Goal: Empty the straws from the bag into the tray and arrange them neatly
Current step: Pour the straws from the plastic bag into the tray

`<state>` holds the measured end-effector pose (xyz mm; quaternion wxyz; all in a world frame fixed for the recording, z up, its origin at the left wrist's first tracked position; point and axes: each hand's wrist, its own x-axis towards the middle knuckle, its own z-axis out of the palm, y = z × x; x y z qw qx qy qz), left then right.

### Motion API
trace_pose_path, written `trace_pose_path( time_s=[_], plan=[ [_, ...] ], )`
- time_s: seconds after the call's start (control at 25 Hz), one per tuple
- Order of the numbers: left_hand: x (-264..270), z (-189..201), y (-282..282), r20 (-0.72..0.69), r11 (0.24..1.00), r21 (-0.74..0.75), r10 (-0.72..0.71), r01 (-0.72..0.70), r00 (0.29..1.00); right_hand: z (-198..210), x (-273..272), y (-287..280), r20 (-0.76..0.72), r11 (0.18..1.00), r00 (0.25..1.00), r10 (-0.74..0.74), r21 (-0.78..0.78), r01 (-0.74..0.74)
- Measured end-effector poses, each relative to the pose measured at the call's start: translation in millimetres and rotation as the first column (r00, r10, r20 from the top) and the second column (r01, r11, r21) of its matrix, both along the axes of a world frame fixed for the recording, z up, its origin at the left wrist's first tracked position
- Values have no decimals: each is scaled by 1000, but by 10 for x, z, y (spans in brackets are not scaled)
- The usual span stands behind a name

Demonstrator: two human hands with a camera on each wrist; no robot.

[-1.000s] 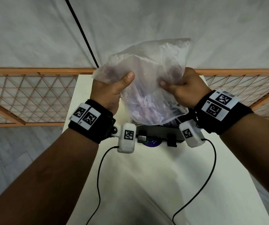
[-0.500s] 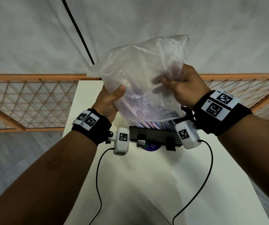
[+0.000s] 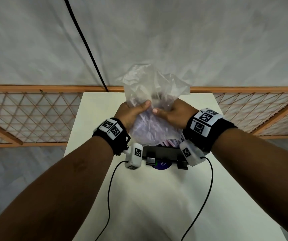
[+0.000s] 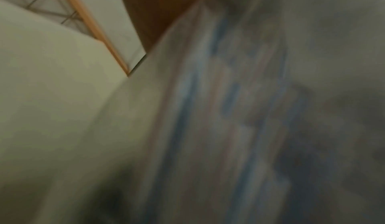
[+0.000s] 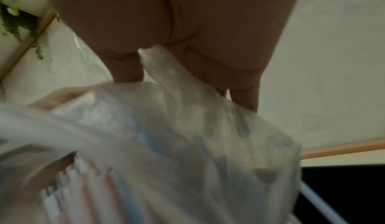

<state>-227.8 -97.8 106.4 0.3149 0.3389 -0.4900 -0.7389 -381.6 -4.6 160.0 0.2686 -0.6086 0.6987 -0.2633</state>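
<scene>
A clear plastic bag (image 3: 150,94) hangs upside down over a black tray (image 3: 164,152) on the white table. My left hand (image 3: 134,112) and right hand (image 3: 171,112) squeeze its middle from both sides, thumbs in front. Pink, blue and white straws (image 3: 171,141) spill from the bag's lower end into the tray. The right wrist view shows my fingers (image 5: 241,85) gripping the crumpled bag (image 5: 187,128) with straws (image 5: 79,186) below it. The left wrist view is blurred; striped straws (image 4: 218,112) fill it.
The white table (image 3: 157,197) runs toward me. An orange wooden lattice fence (image 3: 32,117) crosses behind it, and a black cable (image 3: 85,44) hangs on the pale wall. Wrist-camera cables (image 3: 110,197) trail over the table. A blue round label (image 3: 162,165) sits at the tray's near edge.
Both hands have come down and closer together, bunching the bag at its middle. The bag's top has crumpled and more straws show at the tray.
</scene>
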Motion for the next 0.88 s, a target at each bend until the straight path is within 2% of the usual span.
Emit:
trace_pose_path(
  time_s=[0.08, 0.16, 0.32, 0.44, 0.6, 0.76, 0.8, 0.88],
  plan=[
    [69, 22, -50, -90, 1000, -20, -15, 14, 996, 44, -73, -15, -38, 997, 997, -64, -49, 62],
    [146, 76, -115, -174, 1000, 3, 27, -27, 984, 118, -152, -36, 3, 987, 994, -106, -119, 106],
    [204, 129, -144, -260, 992, 24, 126, -124, 957, 267, -166, -53, 115, 955, 993, -37, -289, 69],
    [224, 130, -107, -300, 995, -21, 85, -96, 950, 345, -116, -51, 191, 945, 981, -35, -312, 94],
    [342, 179, -94, -235, 985, -104, 107, -134, 966, 514, -27, 37, 121, 910, 993, 2, -412, 49],
    [413, 376, -62, -204, 955, -233, 138, -185, 969, 718, 50, 108, 131, 865, 991, -10, -496, 74],
    [423, 457, -25, -128, 926, -317, 170, -203, 977, 764, 59, 129, 141, 858, 990, -2, -508, 74],
    [447, 580, 30, 53, 790, -577, 290, -208, 956, 833, 79, 157, 196, 845, 980, 21, -528, 88]
  ],
)
